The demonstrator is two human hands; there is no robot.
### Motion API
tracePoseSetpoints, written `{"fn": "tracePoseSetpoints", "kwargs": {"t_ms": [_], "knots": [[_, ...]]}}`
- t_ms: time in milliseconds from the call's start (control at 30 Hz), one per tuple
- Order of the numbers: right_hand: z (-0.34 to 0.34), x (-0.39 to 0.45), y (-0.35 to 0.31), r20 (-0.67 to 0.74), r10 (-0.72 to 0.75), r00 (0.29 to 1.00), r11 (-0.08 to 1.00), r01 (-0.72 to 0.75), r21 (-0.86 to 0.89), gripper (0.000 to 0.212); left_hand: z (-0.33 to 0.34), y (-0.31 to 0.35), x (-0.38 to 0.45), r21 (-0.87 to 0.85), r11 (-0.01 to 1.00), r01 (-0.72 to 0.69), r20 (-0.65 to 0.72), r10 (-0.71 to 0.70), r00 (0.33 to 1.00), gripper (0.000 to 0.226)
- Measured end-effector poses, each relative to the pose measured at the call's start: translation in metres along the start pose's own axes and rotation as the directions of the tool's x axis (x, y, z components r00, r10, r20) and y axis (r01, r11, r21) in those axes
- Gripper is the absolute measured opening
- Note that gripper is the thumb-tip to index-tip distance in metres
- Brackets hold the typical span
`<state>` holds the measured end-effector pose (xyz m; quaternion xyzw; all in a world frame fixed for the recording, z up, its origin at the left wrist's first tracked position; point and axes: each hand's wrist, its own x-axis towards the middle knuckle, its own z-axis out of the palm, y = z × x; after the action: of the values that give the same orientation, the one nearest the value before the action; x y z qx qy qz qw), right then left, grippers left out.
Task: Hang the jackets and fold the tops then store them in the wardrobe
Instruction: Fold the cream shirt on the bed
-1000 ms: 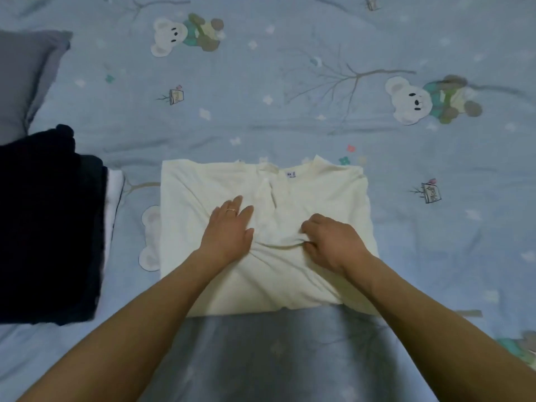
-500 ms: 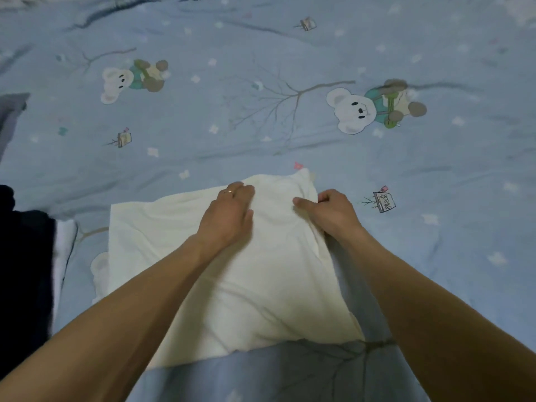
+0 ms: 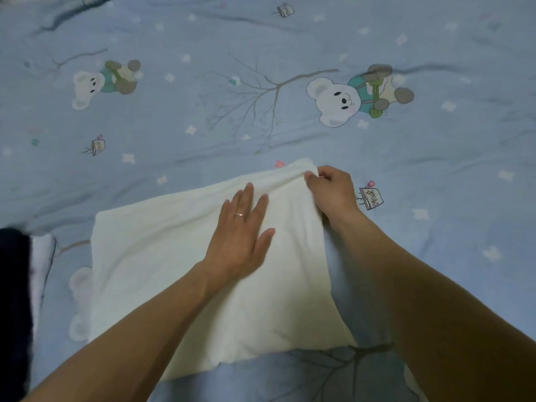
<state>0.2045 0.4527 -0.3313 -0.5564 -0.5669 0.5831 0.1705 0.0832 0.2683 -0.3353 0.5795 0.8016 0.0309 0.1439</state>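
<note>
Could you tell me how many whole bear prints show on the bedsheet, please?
2: one bear upper right, another upper left; a partial third peeks beside the cream top.

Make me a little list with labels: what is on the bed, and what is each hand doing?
surface: blue bedsheet printed with bears and trees
garment: cream fabric top, partly folded, lying on the sheet
left hand: flat, fingers straight, pressing on the top
right hand: pinching the top's far right corner
at left edge: dark clothing pile with a white fabric edge
</note>
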Motion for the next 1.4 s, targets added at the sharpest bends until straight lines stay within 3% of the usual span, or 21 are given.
{"fn": "tracePoseSetpoints", "kwargs": {"t_ms": [100, 200, 300, 367, 467, 533, 633, 700, 833, 900, 1067, 1167, 1233, 1333, 1400], "knots": [[-0.001, -0.017, 0.013, 0.115, 0.154, 0.981, 0.987, -0.158, 0.025, 0.035, 0.019, -0.003, -0.023, 0.065, 0.994, 0.084, 0.108, -0.091, 0.990, 0.070], [-0.020, -0.046, 0.022, 0.128, 0.235, 0.964, 0.972, -0.236, -0.003, 0.035, 0.026, 0.004, -0.032, 0.045, 0.974, 0.221, 0.109, -0.224, 0.968, 0.068], [-0.045, -0.091, 0.022, 0.234, 0.294, 0.927, 0.953, -0.304, 0.007, 0.028, 0.025, 0.032, -0.053, 0.031, 0.984, 0.174, 0.095, -0.176, 0.980, 0.070], [-0.057, -0.120, 0.028, 0.350, 0.347, 0.870, 0.937, -0.339, -0.085, 0.030, 0.030, 0.049, -0.075, -0.007, 0.991, 0.132, 0.104, -0.131, 0.986, 0.070], [-0.072, -0.147, 0.038, 0.440, 0.370, 0.818, 0.911, -0.228, -0.343, 0.040, 0.037, 0.067, -0.106, -0.050, 0.983, 0.178, 0.149, -0.169, 0.974, 0.071], [-0.079, -0.157, 0.046, 0.427, 0.323, 0.845, 0.911, -0.156, -0.382, 0.042, 0.042, 0.076, -0.123, -0.051, 0.975, 0.218, 0.166, -0.208, 0.964, 0.071], [-0.081, -0.162, 0.056, 0.264, 0.323, 0.909, 0.946, -0.321, -0.053, 0.031, 0.048, 0.083, -0.137, -0.042, 0.965, 0.260, 0.174, -0.249, 0.953, 0.073], [-0.084, -0.170, 0.063, 0.204, 0.357, 0.912, 0.917, -0.383, 0.108, 0.025, 0.052, 0.089, -0.146, -0.030, 0.959, 0.282, 0.181, -0.272, 0.945, 0.074], [-0.090, -0.194, 0.067, 0.332, 0.280, 0.901, 0.953, -0.219, -0.211, 0.027, 0.054, 0.093, -0.156, -0.036, 0.955, 0.295, 0.207, -0.282, 0.937, 0.074], [-0.090, -0.196, 0.067, 0.394, 0.223, 0.891, 0.956, -0.122, -0.265, 0.028, 0.052, 0.095, -0.159, -0.038, 0.954, 0.298, 0.217, -0.283, 0.934, 0.073], [-0.086, -0.197, 0.083, 0.195, 0.081, 0.978, 0.941, -0.010, -0.339, 0.032, 0.048, 0.098, -0.169, -0.032, 0.957, 0.290, 0.241, -0.274, 0.931, 0.070], [-0.079, -0.204, 0.096, 0.230, 0.104, 0.968, 0.899, 0.007, -0.438, 0.048, 0.054, 0.095, -0.180, -0.002, 0.965, 0.264, 0.244, -0.256, 0.935, 0.075], [-0.080, -0.204, 0.097, 0.209, 0.078, 0.975, 0.801, 0.064, -0.595, 0.046, 0.058, 0.090, -0.186, 0.019, 0.970, 0.243, 0.240, -0.240, 0.941, 0.076], [-0.086, -0.206, 0.097, 0.110, -0.088, 0.990, 0.542, 0.140, -0.828, 0.034, 0.061, 0.088, -0.193, 0.045, 0.968, 0.248, 0.246, -0.251, 0.936, 0.075], [-0.083, -0.213, 0.096, 0.072, -0.146, 0.987, 0.513, 0.138, -0.847, 0.029, 0.058, 0.090, -0.197, 0.012, 0.964, 0.265, 0.247, -0.260, 0.934, 0.073]]}}
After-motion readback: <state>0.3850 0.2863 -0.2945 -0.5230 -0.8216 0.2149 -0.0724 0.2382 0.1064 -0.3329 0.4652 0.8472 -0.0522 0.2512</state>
